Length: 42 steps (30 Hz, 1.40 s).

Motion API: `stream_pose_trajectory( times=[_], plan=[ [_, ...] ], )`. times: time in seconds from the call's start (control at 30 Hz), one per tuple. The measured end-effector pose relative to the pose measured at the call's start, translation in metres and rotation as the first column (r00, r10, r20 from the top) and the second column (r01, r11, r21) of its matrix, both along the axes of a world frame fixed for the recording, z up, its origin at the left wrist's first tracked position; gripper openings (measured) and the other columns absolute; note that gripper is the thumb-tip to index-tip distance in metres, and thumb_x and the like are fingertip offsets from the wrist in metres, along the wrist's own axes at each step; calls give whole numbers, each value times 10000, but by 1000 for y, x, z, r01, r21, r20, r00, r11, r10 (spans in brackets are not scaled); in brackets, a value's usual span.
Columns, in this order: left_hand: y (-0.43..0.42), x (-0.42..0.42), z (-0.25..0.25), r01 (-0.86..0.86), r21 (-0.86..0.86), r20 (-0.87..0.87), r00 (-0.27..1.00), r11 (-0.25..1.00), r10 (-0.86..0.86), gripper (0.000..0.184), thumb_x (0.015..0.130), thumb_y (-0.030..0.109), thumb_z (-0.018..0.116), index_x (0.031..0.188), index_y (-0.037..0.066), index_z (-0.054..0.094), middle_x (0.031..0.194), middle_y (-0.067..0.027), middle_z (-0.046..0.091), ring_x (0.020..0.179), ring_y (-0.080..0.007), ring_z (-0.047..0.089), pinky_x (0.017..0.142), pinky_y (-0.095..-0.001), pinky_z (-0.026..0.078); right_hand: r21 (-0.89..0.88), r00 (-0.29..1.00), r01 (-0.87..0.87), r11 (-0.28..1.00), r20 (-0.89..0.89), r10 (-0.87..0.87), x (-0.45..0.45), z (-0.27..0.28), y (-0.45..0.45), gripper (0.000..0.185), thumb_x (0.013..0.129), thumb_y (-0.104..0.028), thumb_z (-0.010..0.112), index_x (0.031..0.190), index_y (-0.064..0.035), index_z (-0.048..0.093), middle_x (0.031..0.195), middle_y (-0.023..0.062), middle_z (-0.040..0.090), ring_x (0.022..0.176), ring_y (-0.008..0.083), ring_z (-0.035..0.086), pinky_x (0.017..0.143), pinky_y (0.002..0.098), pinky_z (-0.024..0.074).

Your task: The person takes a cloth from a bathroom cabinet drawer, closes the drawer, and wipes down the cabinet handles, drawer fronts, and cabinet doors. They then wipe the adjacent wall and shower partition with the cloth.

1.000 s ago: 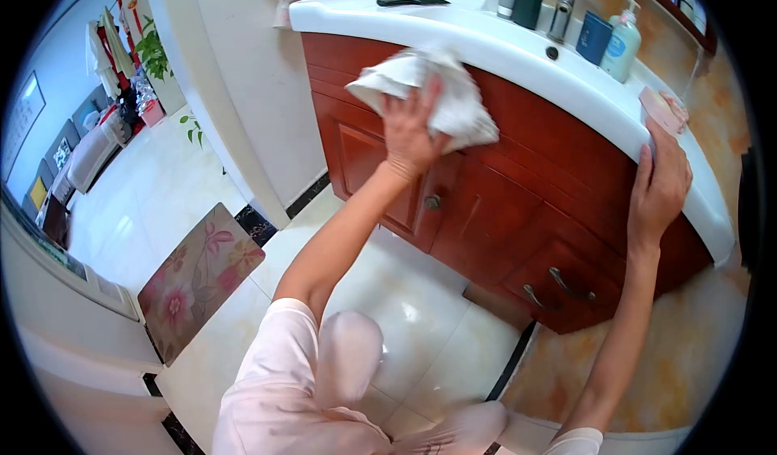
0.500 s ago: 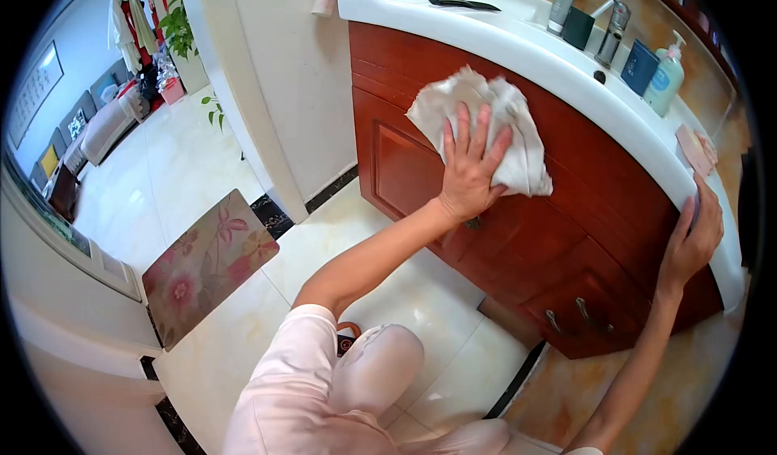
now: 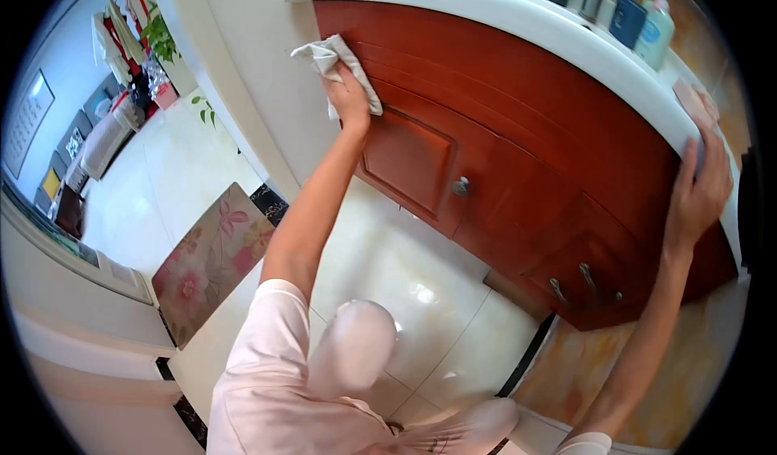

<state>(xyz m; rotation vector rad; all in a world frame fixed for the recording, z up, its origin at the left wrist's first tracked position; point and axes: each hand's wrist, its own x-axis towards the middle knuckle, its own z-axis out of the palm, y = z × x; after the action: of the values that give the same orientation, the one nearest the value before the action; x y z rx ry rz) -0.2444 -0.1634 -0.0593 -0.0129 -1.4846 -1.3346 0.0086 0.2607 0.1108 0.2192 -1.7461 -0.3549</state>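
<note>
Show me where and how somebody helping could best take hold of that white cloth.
Probably pinch the white cloth by its loose corner, coming from the wall side: that corner juts past the cabinet edge, clear of the left hand, which covers the lower folds.

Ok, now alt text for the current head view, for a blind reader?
A person's left hand holds a pale cloth against the left end of a reddish cabinet, the right hand resting at the rim of the white sink top above. A pump bottle stands on that top.
</note>
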Motion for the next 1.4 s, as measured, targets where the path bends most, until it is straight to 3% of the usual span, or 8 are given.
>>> stream_pose_trajectory(
  times=[0.3,0.5,0.6,0.73,0.8,1.07,1.2,1.4],
  plan=[
    [49,52,1,115,-280,154,985,953,-73,684,946,340,457,1422,-58,170,1434,-345,198,1340,-470,173,1126,-466,110,-3,996,24,1000,-83,-24,3,-8,-6,202,925,-234,556,1075,-125,637,1074,54,651,1075,244,580,952,369,405],
    [60,73,32,-29,-623,-146,986,782,-80,783,814,194,641,1457,67,214,1461,-311,181,1325,-513,174,1099,-546,135,18,998,50,999,-29,-49,5,-2,1,220,933,-172,536,1129,-111,615,1146,50,634,1092,230,578,928,352,422],
    [38,56,56,-49,-661,-104,994,748,-26,739,850,323,594,1448,57,251,1450,-290,246,1321,-497,208,1096,-543,147,80,997,-75,994,-1,76,4,5,-2,233,940,-181,532,1147,-108,608,1154,51,635,1087,225,585,920,347,429],
    [-2,4,56,-185,-536,-317,948,824,7,589,921,317,530,1389,9,347,1447,-211,314,1340,-376,271,1127,-423,163,21,990,137,990,41,-138,-2,-6,39,255,963,-220,503,1161,-102,611,1138,88,641,1056,219,603,953,332,429],
    [0,-1,46,5,-373,-343,928,928,-143,583,935,350,500,1383,7,355,1454,-209,305,1361,-374,237,1132,-413,136,-36,994,79,996,77,-76,-5,-7,47,275,969,-217,495,1183,-82,603,1136,97,640,1052,215,603,958,328,433],
    [6,14,-160,-28,-407,-116,993,913,-21,626,917,339,454,1416,-4,298,1463,-221,289,1372,-423,191,1116,-497,128,151,981,-103,983,-147,125,-19,-1,9,335,969,-258,464,889,45,581,822,214,602,740,403,542,671,472,424],
    [34,32,-158,39,-106,-37,998,994,-43,541,949,277,456,1389,-14,337,1488,-210,251,1391,-362,190,1121,-389,160,119,988,-134,984,-64,143,-13,-2,3,335,973,-253,463,990,56,591,936,221,607,862,382,552,800,458,425],
    [75,81,-115,120,-599,-4,988,791,-153,554,786,185,570,1319,54,489,1432,-245,323,1352,-472,201,1102,-558,89,-9,996,-94,995,-7,94,5,-81,-63,357,960,-120,481,1312,-66,488,1405,119,431,1285,239,420,1071,352,327]
  ],
)
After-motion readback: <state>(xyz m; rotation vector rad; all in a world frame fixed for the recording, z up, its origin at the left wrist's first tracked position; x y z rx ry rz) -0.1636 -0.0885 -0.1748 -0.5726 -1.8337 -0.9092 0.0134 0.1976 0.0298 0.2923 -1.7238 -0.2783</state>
